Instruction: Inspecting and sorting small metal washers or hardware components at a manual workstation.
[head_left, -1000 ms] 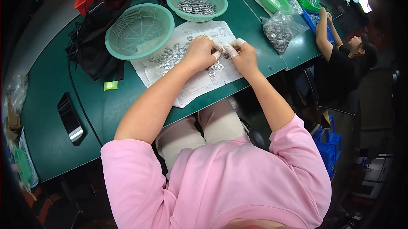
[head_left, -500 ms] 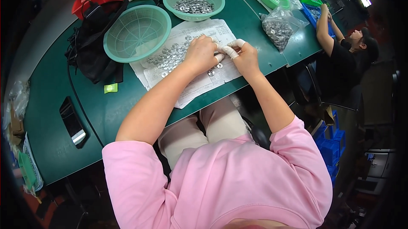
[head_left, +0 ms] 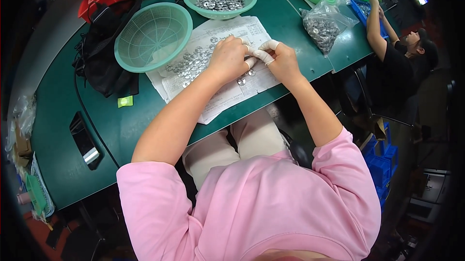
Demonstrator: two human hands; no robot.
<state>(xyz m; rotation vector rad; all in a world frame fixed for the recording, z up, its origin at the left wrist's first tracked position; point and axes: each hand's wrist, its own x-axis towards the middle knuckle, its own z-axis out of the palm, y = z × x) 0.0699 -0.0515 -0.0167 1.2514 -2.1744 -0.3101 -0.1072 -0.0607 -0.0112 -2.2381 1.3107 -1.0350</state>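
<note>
My left hand and my right hand meet over printed paper sheets, with white covers on several fingertips. Both are closed, fingertips pressed together. Whatever sits between them is hidden or too small to make out. Spread on the paper to the left of my left hand are many small round silvery metal discs with centre holes. A few loose discs lie just below my fingertips. Beyond my hands stands a green mesh basket partly filled with similar discs.
Left of the paper is a green basket with nothing in it, beside a black bag. A phone lies at left. A clear bag of metal parts rests at right. Further right, a co-worker reaches into a blue tray.
My hands stay together at nearly the same spot, with the right fingers shifting slightly. The whole view has moved a little.
</note>
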